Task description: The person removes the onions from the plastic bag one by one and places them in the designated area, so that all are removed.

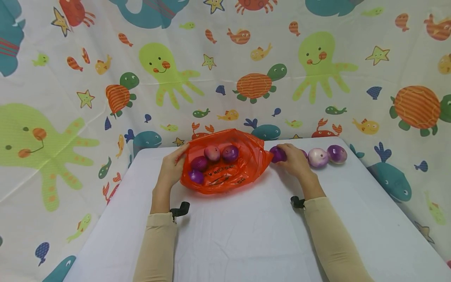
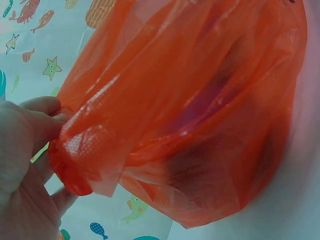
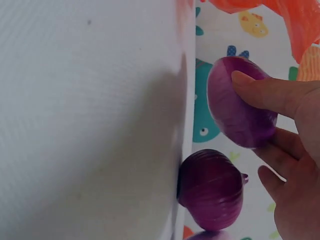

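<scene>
An orange-red plastic bag point(image 1: 246, 172) lies with its mouth spread wide, and several purple onions point(image 1: 212, 153) show inside it. At its left edge my left hand point(image 1: 172, 166) pinches the thin plastic; the left wrist view shows the bag point(image 2: 165, 125) gathered between thumb and fingers of that hand point(image 2: 30, 150). To the right of the bag my right hand point(image 1: 294, 158) grips a red onion point(image 1: 278, 154). In the right wrist view, thumb and fingers hold this onion point(image 3: 235, 107) from opposite sides, beside another onion point(image 3: 212, 190) on the table.
Right of my right hand, a pale onion point(image 1: 318, 158) and a darker onion point(image 1: 337, 154) sit in a row on the white table point(image 1: 243, 231). A curtain point(image 1: 218, 51) printed with sea animals hangs behind the table and along its sides.
</scene>
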Available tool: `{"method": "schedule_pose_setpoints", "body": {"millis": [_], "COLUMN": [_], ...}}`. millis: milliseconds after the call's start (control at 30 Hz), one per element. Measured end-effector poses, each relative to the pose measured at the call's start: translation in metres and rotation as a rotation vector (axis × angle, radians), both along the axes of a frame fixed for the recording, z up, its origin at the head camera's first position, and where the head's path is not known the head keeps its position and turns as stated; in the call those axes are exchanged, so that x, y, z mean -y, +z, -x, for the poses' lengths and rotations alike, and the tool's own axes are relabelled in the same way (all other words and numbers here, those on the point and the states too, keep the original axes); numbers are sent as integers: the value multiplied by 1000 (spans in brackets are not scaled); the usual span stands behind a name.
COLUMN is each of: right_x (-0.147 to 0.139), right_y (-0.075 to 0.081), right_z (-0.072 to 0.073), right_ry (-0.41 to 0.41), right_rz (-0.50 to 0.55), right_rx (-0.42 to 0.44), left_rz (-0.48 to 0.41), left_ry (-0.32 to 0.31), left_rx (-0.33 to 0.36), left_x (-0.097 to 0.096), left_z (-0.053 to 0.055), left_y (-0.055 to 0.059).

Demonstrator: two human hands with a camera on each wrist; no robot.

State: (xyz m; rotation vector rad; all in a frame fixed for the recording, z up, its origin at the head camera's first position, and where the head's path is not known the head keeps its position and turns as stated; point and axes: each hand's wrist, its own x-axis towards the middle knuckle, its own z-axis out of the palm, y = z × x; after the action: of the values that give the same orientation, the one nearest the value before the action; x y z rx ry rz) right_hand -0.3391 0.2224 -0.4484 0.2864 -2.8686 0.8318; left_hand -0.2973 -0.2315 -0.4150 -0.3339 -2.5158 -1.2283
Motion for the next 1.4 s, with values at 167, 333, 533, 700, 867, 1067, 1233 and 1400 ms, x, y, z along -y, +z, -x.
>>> {"method": "schedule_pose_setpoints", "body": {"millis": [167,333,533,700,867,1067,1233,1400], "right_x": [-1,0,1,2,3,2,4,4], "right_y": [-5,-5,-5,-6,-8,-9,-10,-11], "right_z": [2,2,2,3,4,3,2,2], "right_ry": [24,38,44,37,29,31,27,23], "right_rz": [-60,-98,-117,-128,-140,-154,-157,-150], "right_rx": [-32,-41,-20,4,8,-8,-16,-2], "left_rz": [2,-2,-1,0,-1,3,2,2], "left_ry": [-3,-11,-11,-8,-8,0,-2,-7], "left_rx": [-9,-13,-12,-7,-12,-11,-19,-25], "left_x": [0,0,0,-1,-1,-1,-1,-2], "left_z": [0,0,0,0,1,1,2,2], "left_y": [0,1,1,1,1,1,1,1]}}
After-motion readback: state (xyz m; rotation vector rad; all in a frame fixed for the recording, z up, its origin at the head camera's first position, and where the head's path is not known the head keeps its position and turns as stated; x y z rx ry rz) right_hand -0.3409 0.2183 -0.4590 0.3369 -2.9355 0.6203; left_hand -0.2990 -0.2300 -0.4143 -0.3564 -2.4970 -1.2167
